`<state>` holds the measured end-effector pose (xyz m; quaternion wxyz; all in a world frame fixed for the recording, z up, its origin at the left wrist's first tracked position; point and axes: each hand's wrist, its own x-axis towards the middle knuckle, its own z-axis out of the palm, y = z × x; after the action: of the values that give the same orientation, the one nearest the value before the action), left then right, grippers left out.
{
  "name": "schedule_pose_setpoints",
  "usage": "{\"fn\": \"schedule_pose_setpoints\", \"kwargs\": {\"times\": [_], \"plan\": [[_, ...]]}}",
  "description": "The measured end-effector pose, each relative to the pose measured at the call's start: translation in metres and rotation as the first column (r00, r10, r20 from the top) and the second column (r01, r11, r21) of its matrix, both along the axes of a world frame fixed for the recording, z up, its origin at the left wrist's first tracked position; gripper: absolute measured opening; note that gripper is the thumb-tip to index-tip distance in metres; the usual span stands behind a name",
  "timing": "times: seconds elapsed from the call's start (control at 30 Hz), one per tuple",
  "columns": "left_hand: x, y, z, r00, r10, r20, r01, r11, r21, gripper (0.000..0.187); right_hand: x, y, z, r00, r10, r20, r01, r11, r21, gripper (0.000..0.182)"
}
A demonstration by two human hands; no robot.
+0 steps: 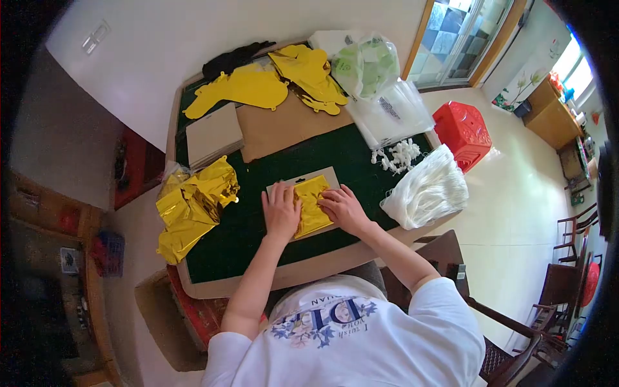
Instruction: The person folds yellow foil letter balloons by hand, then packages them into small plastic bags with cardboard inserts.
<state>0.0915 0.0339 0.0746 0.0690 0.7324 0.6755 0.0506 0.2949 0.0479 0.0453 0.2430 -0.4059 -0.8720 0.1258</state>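
A folded gold foil piece lies on a grey card on the green table top, near the front edge. My left hand presses flat on the foil's left side. My right hand presses flat on its right side. Both hands rest palm down with fingers spread, and neither grips anything.
A heap of crumpled gold foil lies at the table's left edge. Yellow balloon shapes, a stack of grey cards, brown cardboard and plastic bags fill the far side. A white bundle lies right. A red stool stands beyond.
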Motion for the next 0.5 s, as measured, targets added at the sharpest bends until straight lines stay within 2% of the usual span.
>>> {"fn": "schedule_pose_setpoints", "kwargs": {"times": [0.03, 0.1, 0.2, 0.27, 0.33, 0.4, 0.43, 0.5], "plan": [[0.006, 0.001, -0.004, 1.000, 0.000, 0.000, 0.000, 1.000, 0.003, 0.048, 0.000, 0.001, -0.004, 1.000, 0.003, -0.016, -0.003, 1.000, 0.006, 0.021], [0.018, 0.005, -0.020, 0.979, -0.194, 0.057, 0.183, 0.969, 0.164, 0.050, 0.001, 0.002, -0.005, 1.000, 0.004, -0.030, -0.004, 1.000, 0.010, 0.020], [0.025, 0.010, -0.036, 0.978, -0.150, 0.142, 0.141, 0.987, 0.074, 0.053, 0.005, 0.004, -0.003, 0.997, 0.014, -0.080, -0.015, 1.000, -0.019, 0.021], [0.024, 0.010, -0.038, 0.977, -0.155, 0.149, 0.145, 0.987, 0.072, 0.054, 0.015, 0.007, -0.007, 0.933, -0.173, -0.317, 0.142, 0.983, -0.117, 0.021], [0.022, 0.009, -0.042, 0.976, -0.154, 0.157, 0.145, 0.987, 0.062, 0.056, 0.024, 0.009, -0.002, 0.927, -0.209, -0.313, 0.181, 0.977, -0.115, 0.024], [0.021, 0.011, -0.045, 0.967, -0.163, 0.197, 0.148, 0.985, 0.088, 0.057, 0.031, 0.013, -0.010, 0.972, -0.228, -0.063, 0.231, 0.972, 0.045, 0.030], [0.021, 0.011, -0.045, 0.967, -0.166, 0.194, 0.151, 0.985, 0.088, 0.057, 0.033, 0.014, -0.015, 0.979, -0.202, 0.008, 0.202, 0.979, 0.028, 0.040], [0.021, 0.010, -0.047, 0.971, -0.161, 0.178, 0.145, 0.984, 0.099, 0.057, 0.032, 0.016, -0.020, 0.982, -0.191, 0.007, 0.190, 0.981, 0.036, 0.040]]}}
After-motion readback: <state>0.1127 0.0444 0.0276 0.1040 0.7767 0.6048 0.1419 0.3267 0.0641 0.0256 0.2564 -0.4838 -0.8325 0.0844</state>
